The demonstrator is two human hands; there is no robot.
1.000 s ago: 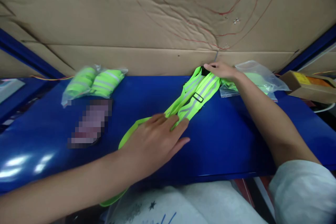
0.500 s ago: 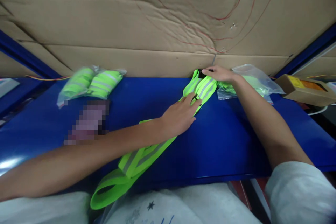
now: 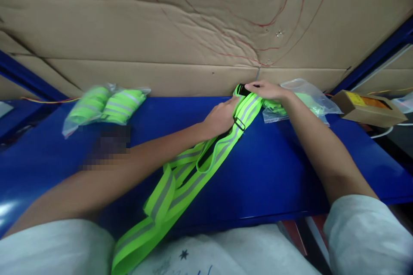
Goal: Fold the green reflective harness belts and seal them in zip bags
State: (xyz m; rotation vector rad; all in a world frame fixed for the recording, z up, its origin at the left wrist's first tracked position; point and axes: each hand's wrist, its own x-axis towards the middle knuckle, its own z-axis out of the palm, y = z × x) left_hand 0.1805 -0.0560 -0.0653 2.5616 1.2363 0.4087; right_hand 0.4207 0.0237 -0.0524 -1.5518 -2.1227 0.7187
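A long fluorescent yellow-green reflective strap with grey stripes runs in loose folds from the back of the blue table to the near edge, hanging over it by my shirt. My right hand grips its far end at a black buckle. Close to that, my left hand has its fingers closed on the upper folds; the fingertips are partly hidden by the webbing. A black slider lies on the strap just right of my left hand.
Clear bags with rolled yellow-green straps lie at the back left. Another clear bag with green material lies beside my right hand. A cardboard box stands at the right. Cardboard walls the back of the blue table.
My left hand has moved up the strap, off the slider, toward the buckle. The slider and a loose loop now show. My right hand keeps hold of the buckle end.
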